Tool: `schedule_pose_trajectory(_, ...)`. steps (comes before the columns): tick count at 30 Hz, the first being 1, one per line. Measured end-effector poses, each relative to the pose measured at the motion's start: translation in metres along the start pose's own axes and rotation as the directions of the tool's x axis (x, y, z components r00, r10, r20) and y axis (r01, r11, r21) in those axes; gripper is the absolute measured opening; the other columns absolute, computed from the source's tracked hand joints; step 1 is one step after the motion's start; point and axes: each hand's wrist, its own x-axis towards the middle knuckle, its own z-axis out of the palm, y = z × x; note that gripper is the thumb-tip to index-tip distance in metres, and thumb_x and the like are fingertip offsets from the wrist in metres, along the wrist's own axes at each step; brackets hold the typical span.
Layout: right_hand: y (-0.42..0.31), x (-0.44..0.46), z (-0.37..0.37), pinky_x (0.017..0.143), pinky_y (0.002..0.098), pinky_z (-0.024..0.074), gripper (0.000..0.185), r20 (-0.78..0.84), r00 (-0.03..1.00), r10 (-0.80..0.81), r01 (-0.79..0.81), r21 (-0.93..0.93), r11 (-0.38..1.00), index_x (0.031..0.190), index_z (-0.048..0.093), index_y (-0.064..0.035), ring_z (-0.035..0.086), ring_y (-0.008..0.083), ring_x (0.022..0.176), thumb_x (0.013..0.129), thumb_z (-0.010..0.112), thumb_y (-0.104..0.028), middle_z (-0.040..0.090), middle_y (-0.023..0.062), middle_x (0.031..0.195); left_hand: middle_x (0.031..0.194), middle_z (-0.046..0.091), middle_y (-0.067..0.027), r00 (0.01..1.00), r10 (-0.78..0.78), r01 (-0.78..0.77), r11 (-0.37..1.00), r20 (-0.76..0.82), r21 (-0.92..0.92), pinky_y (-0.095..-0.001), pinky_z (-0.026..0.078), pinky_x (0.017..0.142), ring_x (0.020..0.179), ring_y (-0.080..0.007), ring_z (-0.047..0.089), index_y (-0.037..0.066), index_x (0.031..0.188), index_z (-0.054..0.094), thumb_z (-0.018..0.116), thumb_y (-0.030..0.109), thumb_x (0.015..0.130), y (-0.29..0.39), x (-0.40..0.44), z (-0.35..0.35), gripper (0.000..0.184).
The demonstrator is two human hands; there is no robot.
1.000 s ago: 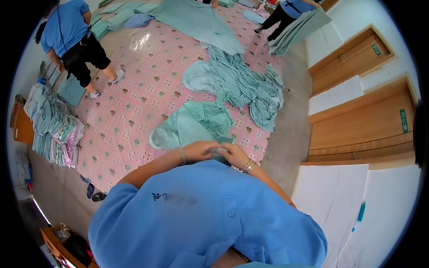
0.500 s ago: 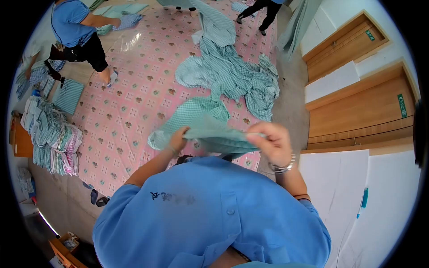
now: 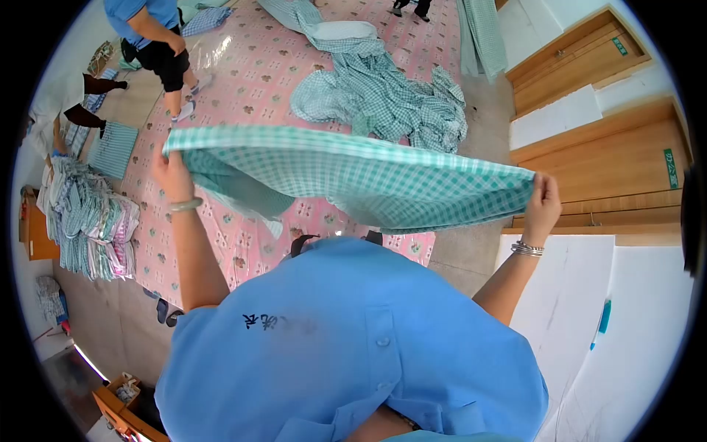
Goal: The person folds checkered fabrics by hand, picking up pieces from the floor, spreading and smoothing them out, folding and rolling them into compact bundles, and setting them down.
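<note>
A green checked cloth (image 3: 353, 166) is stretched wide in front of my chest, its upper edge running from one hand to the other. My left hand (image 3: 174, 177) grips its left corner, fingers closed, a bangle on the wrist. At the right corner, my right hand (image 3: 543, 199) is closed on the cloth, with several bracelets below it. The cloth's lower part hangs in folds over the pink patterned floor sheet (image 3: 250, 88). Beyond it lies a heap of crumpled green checked cloth (image 3: 390, 92).
A tall stack of folded cloths (image 3: 88, 221) stands at the left. One person in blue (image 3: 151, 37) stands at the upper left, and another person (image 3: 62, 103) bends near the stack. Wooden doors (image 3: 604, 155) line the right wall. Dark shoes (image 3: 166, 311) lie by the sheet's edge.
My hands have moved far apart and the cloth between them has spread from a gathered bundle. The person in blue has shifted slightly right; the cloth at the upper right hangs lower in view.
</note>
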Motion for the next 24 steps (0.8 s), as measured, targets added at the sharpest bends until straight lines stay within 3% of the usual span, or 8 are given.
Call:
schedule_pose_trajectory(2, -0.005, -0.006, 0.013, 0.065, 0.0315, 0.0430, 0.020, 0.155, 0.988, 0.022, 0.006, -0.180, 0.984, 0.088, 0.055, -0.0013, 0.053, 0.0247, 0.073, 0.076, 0.057, -0.017, 0.057, 0.0124, 0.082, 0.076, 0.055, -0.0014, 0.963, 0.107, -0.130, 0.989, 0.247, 0.076, -0.0201, 0.041, 0.060, 0.068, -0.0076, 0.050, 0.001, 0.090, 0.055, 0.052, 0.007, 0.077, 0.038, 0.004, 0.014, 0.015)
schedule_pose_trajectory(5, -0.036, -0.038, 0.055, 0.078, 0.0351, 0.0399, 0.035, 0.388, 0.899, -0.202, 0.188, 0.074, 0.979, 0.099, 0.053, -0.0039, 0.050, 0.0283, 0.089, 0.071, 0.063, -0.024, 0.054, 0.0130, 0.096, 0.073, 0.057, -0.0053, 0.741, 0.179, -0.389, 0.900, 0.648, 0.196, -0.0246, 0.042, 0.061, 0.067, -0.0142, 0.053, 0.003, 0.086, 0.056, 0.056, 0.009, 0.071, 0.041, -0.029, 0.060, 0.016)
schedule_pose_trajectory(7, -0.075, -0.080, 0.084, 0.086, 0.0368, 0.0354, 0.052, 0.586, 0.735, -0.341, 0.149, 0.351, 0.924, 0.112, 0.044, -0.0063, 0.046, 0.0298, 0.100, 0.068, 0.066, -0.025, 0.049, 0.0141, 0.108, 0.071, 0.056, -0.0128, 0.480, -0.080, -0.108, 0.983, 0.874, 0.150, -0.0338, 0.042, 0.057, 0.066, -0.0254, 0.055, 0.002, 0.077, 0.057, 0.056, 0.012, 0.063, 0.041, -0.084, 0.095, 0.017)
schedule_pose_trajectory(8, -0.090, -0.097, 0.096, 0.087, 0.0376, 0.0339, 0.054, 0.565, 0.678, -0.470, 0.220, 0.454, 0.863, 0.114, 0.043, -0.0069, 0.044, 0.0311, 0.102, 0.067, 0.066, -0.023, 0.049, 0.0140, 0.108, 0.069, 0.054, -0.0140, 0.435, 0.131, -0.274, 0.962, 0.891, -0.008, -0.0352, 0.041, 0.056, 0.064, -0.0289, 0.052, 0.002, 0.078, 0.056, 0.056, 0.011, 0.064, 0.038, -0.112, 0.111, 0.016)
schedule_pose_trajectory(11, -0.100, -0.125, 0.118, 0.080, 0.0370, 0.0389, 0.044, 0.570, 0.628, -0.530, 0.165, 0.568, 0.806, 0.108, 0.048, -0.0067, 0.050, 0.0303, 0.092, 0.068, 0.064, -0.018, 0.053, 0.0135, 0.099, 0.068, 0.053, -0.0141, 0.302, 0.160, -0.198, 0.975, 0.940, -0.103, -0.0353, 0.040, 0.055, 0.064, -0.0293, 0.051, 0.003, 0.077, 0.055, 0.055, 0.011, 0.066, 0.059, -0.149, 0.138, 0.014)
schedule_pose_trajectory(13, -0.084, -0.140, 0.131, 0.067, 0.0350, 0.0433, 0.033, 0.777, 0.448, -0.442, -0.156, 0.555, 0.817, 0.099, 0.054, -0.0061, 0.055, 0.0290, 0.077, 0.068, 0.061, -0.014, 0.058, 0.0123, 0.084, 0.064, 0.052, -0.0085, 0.212, 0.165, -0.246, 0.963, 0.963, -0.111, -0.0301, 0.039, 0.053, 0.057, -0.0224, 0.050, 0.004, 0.080, 0.054, 0.056, 0.006, 0.066, 0.060, -0.154, 0.141, 0.014)
schedule_pose_trajectory(16, -0.087, -0.139, 0.121, 0.060, 0.0270, 0.0429, 0.021, 0.783, 0.509, -0.357, -0.286, 0.545, 0.788, 0.094, 0.056, -0.0030, 0.056, 0.0185, 0.068, 0.073, 0.056, -0.006, 0.059, 0.0091, 0.077, 0.060, 0.046, -0.0046, 0.126, -0.079, -0.078, 0.993, 0.989, 0.089, -0.0290, 0.035, 0.051, 0.056, -0.0180, 0.045, 0.006, 0.086, 0.053, 0.059, 0.006, 0.065, 0.057, -0.144, 0.137, 0.022)
schedule_pose_trajectory(24, -0.104, -0.111, 0.090, 0.055, 0.0214, 0.0397, 0.015, 0.764, 0.562, -0.317, -0.432, 0.598, 0.675, 0.092, 0.058, -0.0022, 0.050, 0.0074, 0.061, 0.077, 0.055, -0.006, 0.058, 0.0032, 0.072, 0.070, 0.045, -0.0058, 0.498, -0.107, -0.120, 0.974, 0.861, 0.190, -0.0283, 0.037, 0.058, 0.062, -0.0175, 0.044, 0.007, 0.091, 0.052, 0.058, 0.000, 0.065, -0.102, -0.176, 0.102, 0.028)
